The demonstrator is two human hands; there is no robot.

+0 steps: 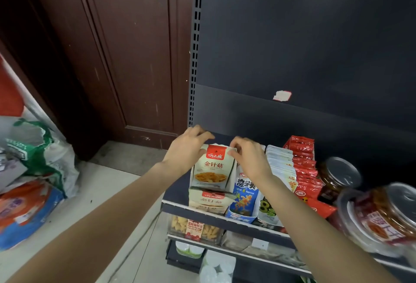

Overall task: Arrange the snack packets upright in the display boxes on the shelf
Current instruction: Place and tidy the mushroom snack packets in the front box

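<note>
Both hands, left hand (pixel 189 145) and right hand (pixel 249 159), pinch upright 金针菇 packets (pixel 211 168) in their display box (pixel 230 183).

A cream snack packet with a red header band and orange food print (pixel 212 168) fronts a dark grey metal shelf (pixel 225 216). Beside it stand a blue-and-white cartoon-printed packet (pixel 244 197), glossy red foil packets (pixel 304 165) and a red-labelled clear plastic jar (pixel 380 219). The panelled wooden door (pixel 126 57) is reddish-brown.
</note>
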